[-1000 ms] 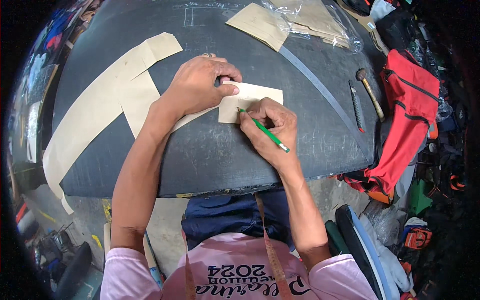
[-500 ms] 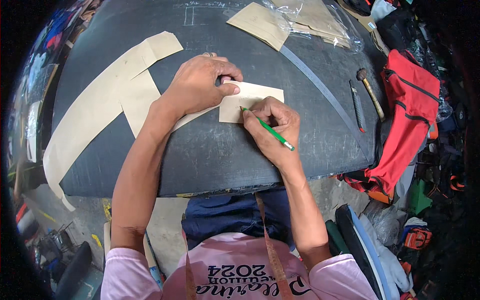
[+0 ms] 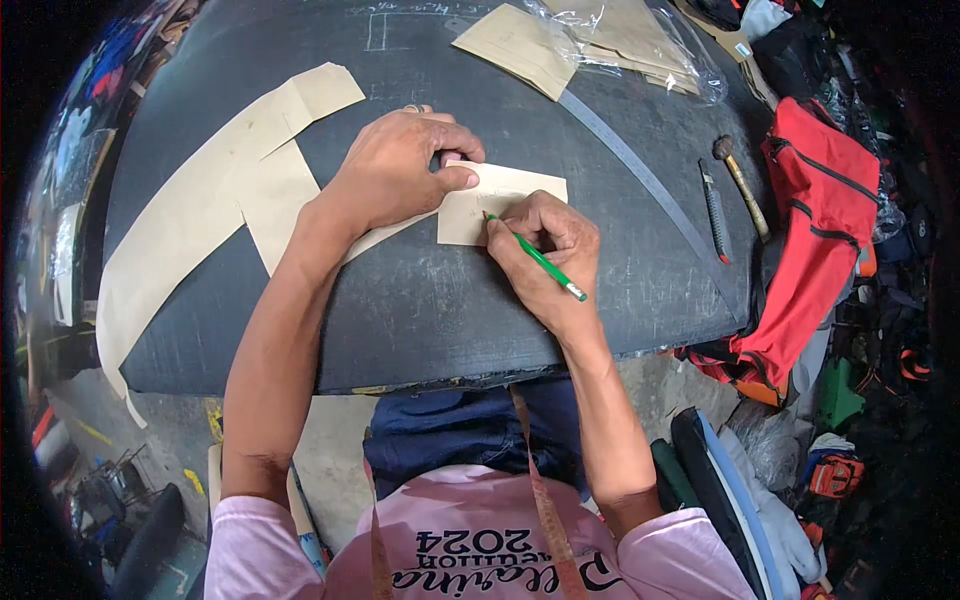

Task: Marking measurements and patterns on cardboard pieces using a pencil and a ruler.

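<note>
A small cream paper piece [image 3: 462, 222] with faint pencil marks lies on the dark table. My left hand [image 3: 400, 165] grips its upper left corner, thumb on top and fingers curled, partly hidden. In my right hand [image 3: 550, 245] is a green pencil [image 3: 545, 262], held in a writing grip with its tip touching the paper. The right side of that paper is partly covered by this hand. Under and beside my left forearm lies a large curved paper pattern [image 3: 190, 195], its lower end hanging over the table's left edge.
At the far right of the black table [image 3: 450, 320] are folded brown papers [image 3: 515, 50] and a clear plastic bag [image 3: 640, 45] with more paper. A long metal ruler [image 3: 630, 165], a cutter knife [image 3: 714, 215], a hammer [image 3: 740, 185] and a red bag [image 3: 815, 240] lie rightward.
The pencil tip has shifted slightly on the paper. The overhanging left end of the large pattern has moved a little to the right. My left hand stays in place.
</note>
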The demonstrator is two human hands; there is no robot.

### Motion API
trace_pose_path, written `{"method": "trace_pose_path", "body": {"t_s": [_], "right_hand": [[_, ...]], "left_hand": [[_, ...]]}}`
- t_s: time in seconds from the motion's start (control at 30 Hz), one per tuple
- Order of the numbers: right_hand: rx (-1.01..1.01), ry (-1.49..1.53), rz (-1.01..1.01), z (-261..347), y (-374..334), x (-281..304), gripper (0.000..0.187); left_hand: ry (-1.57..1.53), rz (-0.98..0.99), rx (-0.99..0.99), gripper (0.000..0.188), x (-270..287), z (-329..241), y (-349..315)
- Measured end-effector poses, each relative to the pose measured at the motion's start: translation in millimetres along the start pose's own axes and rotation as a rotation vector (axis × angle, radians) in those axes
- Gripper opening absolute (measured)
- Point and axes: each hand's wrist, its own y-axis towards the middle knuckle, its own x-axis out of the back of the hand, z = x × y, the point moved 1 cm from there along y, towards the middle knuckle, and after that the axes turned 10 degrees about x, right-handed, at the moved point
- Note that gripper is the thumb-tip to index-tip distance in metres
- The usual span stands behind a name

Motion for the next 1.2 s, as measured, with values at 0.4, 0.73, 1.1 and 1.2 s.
{"method": "trace_pose_path", "body": {"t_s": [0.4,0.73,1.1,1.2], "right_hand": [[0.059,-0.033,0.019,1.2,2.6,1.3,0.03],[0.039,-0.054,0.068,2.3,5.2,7.7,0.028],[0.047,-0.062,0.111,0.3,9.1,12.4,0.028],[0.028,-0.035,0.113,-4.2,7.3,13.4,0.026]], "left_hand": [[0.009,0.005,0.012,0.023,0.7,-1.7,0.3],[-0.003,0.004,-0.023,0.023,1.4,-0.1,1.5],[0.003,-0.014,0.04,0.023,-0.8,-1.1,-1.8],[-0.015,0.003,0.024,0.023,0.1,-1.4,0.2]]}}
